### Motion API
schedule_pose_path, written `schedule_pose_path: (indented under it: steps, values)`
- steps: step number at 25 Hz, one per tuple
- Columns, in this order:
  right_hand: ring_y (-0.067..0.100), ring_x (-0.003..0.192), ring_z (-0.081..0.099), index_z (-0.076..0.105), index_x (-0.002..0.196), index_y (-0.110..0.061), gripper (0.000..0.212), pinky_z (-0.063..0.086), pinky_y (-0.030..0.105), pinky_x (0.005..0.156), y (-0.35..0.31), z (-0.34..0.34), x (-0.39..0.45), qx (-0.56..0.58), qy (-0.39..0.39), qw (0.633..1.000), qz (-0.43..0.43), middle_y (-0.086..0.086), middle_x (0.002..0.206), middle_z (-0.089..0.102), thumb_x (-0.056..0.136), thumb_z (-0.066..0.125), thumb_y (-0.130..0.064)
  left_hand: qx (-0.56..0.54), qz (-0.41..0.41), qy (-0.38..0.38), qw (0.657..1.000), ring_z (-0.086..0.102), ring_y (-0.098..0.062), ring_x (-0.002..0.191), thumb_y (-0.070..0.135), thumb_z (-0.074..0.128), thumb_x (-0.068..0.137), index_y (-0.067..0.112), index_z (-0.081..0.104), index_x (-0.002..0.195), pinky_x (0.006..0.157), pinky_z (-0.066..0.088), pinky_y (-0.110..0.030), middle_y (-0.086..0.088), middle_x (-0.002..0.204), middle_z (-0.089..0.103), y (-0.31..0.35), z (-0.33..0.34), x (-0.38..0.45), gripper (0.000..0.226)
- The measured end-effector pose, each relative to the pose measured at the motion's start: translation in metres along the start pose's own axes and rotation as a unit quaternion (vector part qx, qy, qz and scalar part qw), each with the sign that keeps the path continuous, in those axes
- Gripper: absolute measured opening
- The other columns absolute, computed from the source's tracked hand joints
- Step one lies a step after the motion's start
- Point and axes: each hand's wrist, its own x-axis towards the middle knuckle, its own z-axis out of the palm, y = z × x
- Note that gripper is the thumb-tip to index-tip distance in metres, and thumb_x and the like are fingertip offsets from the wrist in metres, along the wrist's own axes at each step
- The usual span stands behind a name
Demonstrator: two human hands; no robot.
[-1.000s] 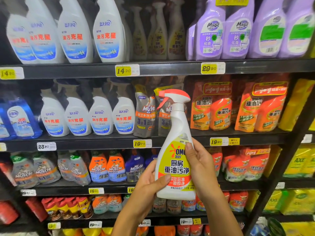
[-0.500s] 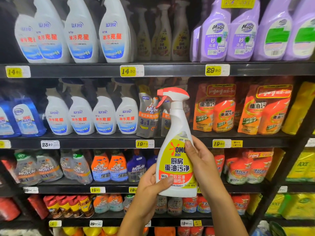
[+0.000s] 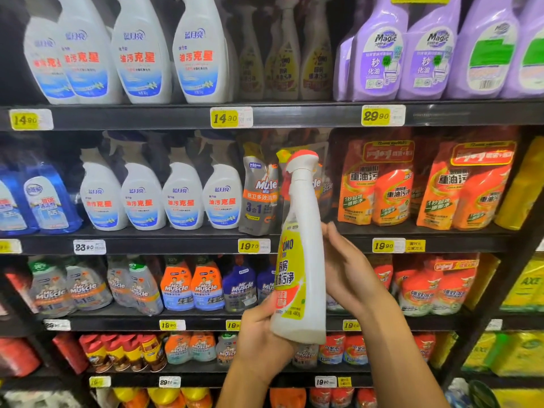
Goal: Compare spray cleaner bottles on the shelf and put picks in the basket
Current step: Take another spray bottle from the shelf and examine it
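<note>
head view, one frame. a white spray bottle (image 3: 303, 260) with a yellow omo label and an orange-topped trigger head is held upright in front of the shelf (image 3: 294, 116), about level with the second and third rows, turned so that the label faces left and its plain white side faces the camera. left hand (image 3: 262, 343) grips the bottle at its base, palm under the bottom left corner, thumb against the lower part of the label. right hand (image 3: 350, 272) lies along the bottle's right side with fingers nearly straight, fingertips touching the white wall just below the neck; not curled round it. top row: white bottles (image 3: 141, 54) with blue and red print at left, pale bottles with yellow labels set back at centre, purple magic bottles (image 3: 379, 54) at right. second row: blue bottles far left, four smaller white spray bottles (image 3: 162, 198), a grey refill pouch (image 3: 259, 192) just behind the held bottle's head, orange refill packs (image 3: 382, 184) at right. third row: mr muscle pouches and bottles (image 3: 191, 284). yellow price tags (image 3: 231, 117) on the shelf edges read 14.90, 29.90, 19.70, 19.90. yellow packs at the far right edge, blurred.
</note>
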Motion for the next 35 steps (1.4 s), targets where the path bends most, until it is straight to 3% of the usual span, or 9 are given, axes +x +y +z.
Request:
schedule_pose_path:
  steps: [3, 5, 7, 9, 12, 16, 20, 26, 35]
  values:
    - [0.036, 0.118, 0.061, 0.059, 0.127, -0.003, 0.059, 0.044, 0.059, 0.101, -0.004, 0.008, 0.016, 0.031, -0.06, 0.998, -0.001, 0.019, 0.125, 0.065, 0.082, 0.071, -0.039, -0.098, -0.062, -0.06, 0.991, 0.065, -0.038, 0.061, 0.008, 0.092, 0.055, -0.013, 0.064, 0.113, 0.051, 0.057, -0.037, -0.029, 0.087, 0.065, -0.007, 0.016, 0.0, 0.068]
    - [0.029, 0.091, 0.069, 0.065, 0.114, -0.005, 0.063, 0.055, 0.045, 0.073, -0.012, 0.009, 0.022, 0.01, -0.047, 0.998, -0.028, 0.013, 0.102, 0.072, 0.066, 0.087, -0.04, -0.047, -0.065, -0.06, 0.995, 0.066, -0.034, 0.069, 0.015, 0.076, 0.075, -0.007, 0.067, 0.114, 0.054, 0.056, -0.032, -0.026, 0.094, 0.067, -0.005, 0.017, 0.004, 0.046]
    - [0.022, 0.078, 0.071, 0.064, 0.112, -0.004, 0.06, 0.056, 0.033, 0.065, -0.021, 0.01, 0.027, -0.024, -0.013, 0.999, -0.044, 0.01, 0.09, 0.074, 0.065, 0.087, -0.033, 0.041, -0.026, -0.016, 0.999, 0.071, -0.033, 0.086, 0.026, 0.054, 0.088, 0.003, 0.074, 0.108, 0.067, 0.059, -0.04, -0.023, 0.108, 0.07, -0.003, 0.01, 0.012, 0.037]
    - [0.021, 0.075, 0.073, 0.063, 0.111, -0.002, 0.047, 0.057, 0.029, 0.064, -0.026, 0.011, 0.031, -0.062, 0.032, 0.996, -0.064, 0.01, 0.088, 0.075, 0.072, 0.08, -0.022, 0.07, 0.008, 0.012, 0.997, 0.068, -0.035, 0.106, 0.034, 0.045, 0.092, 0.011, 0.074, 0.11, 0.082, 0.057, -0.052, -0.019, 0.12, 0.068, 0.004, 0.007, 0.019, 0.041]
    - [0.022, 0.078, 0.073, 0.063, 0.112, -0.005, 0.051, 0.057, 0.031, 0.065, -0.028, 0.015, 0.032, -0.135, 0.111, 0.98, -0.093, 0.011, 0.094, 0.076, 0.067, 0.082, -0.021, 0.079, 0.051, 0.002, 0.996, 0.057, -0.035, 0.124, 0.055, 0.046, 0.09, 0.014, 0.066, 0.124, 0.092, 0.052, -0.051, -0.017, 0.134, 0.061, 0.009, 0.01, 0.02, 0.057]
    - [0.018, 0.081, 0.073, 0.067, 0.104, -0.014, 0.041, 0.059, 0.032, 0.07, -0.026, 0.023, 0.03, -0.242, 0.152, 0.949, -0.134, 0.008, 0.098, 0.075, 0.07, 0.088, -0.022, 0.09, 0.082, 0.022, 0.992, 0.066, -0.033, 0.11, 0.04, 0.064, 0.078, 0.011, 0.068, 0.118, 0.08, 0.059, -0.046, -0.017, 0.121, 0.068, 0.004, 0.009, 0.02, 0.049]
    - [0.009, 0.083, 0.071, 0.061, 0.108, -0.022, 0.047, 0.055, 0.02, 0.067, -0.026, 0.027, 0.027, -0.311, 0.131, 0.932, -0.133, 0.002, 0.103, 0.07, 0.071, 0.088, -0.03, 0.065, 0.068, 0.034, 0.995, 0.069, -0.032, 0.105, 0.034, 0.064, 0.074, 0.011, 0.067, 0.115, 0.072, 0.061, -0.045, -0.017, 0.117, 0.07, 0.001, 0.01, 0.017, 0.047]
    - [0.018, 0.089, 0.075, 0.059, 0.115, -0.017, 0.036, 0.058, 0.026, 0.069, -0.033, 0.029, 0.023, -0.263, 0.065, 0.956, -0.116, 0.001, 0.102, 0.077, 0.084, 0.078, -0.018, 0.039, 0.084, 0.022, 0.995, 0.068, -0.032, 0.108, 0.037, 0.062, 0.075, 0.016, 0.074, 0.11, 0.075, 0.06, -0.047, -0.015, 0.121, 0.069, 0.001, 0.015, 0.014, 0.042]
    - [0.021, 0.094, 0.074, 0.062, 0.116, -0.015, 0.033, 0.06, 0.031, 0.077, -0.032, 0.029, 0.021, -0.265, 0.051, 0.955, -0.124, 0.003, 0.105, 0.076, 0.087, 0.074, -0.018, 0.099, 0.113, 0.016, 0.988, 0.066, -0.031, 0.111, 0.034, 0.062, 0.078, 0.015, 0.064, 0.121, 0.079, 0.059, -0.043, -0.014, 0.122, 0.069, 0.003, 0.009, 0.009, 0.047]
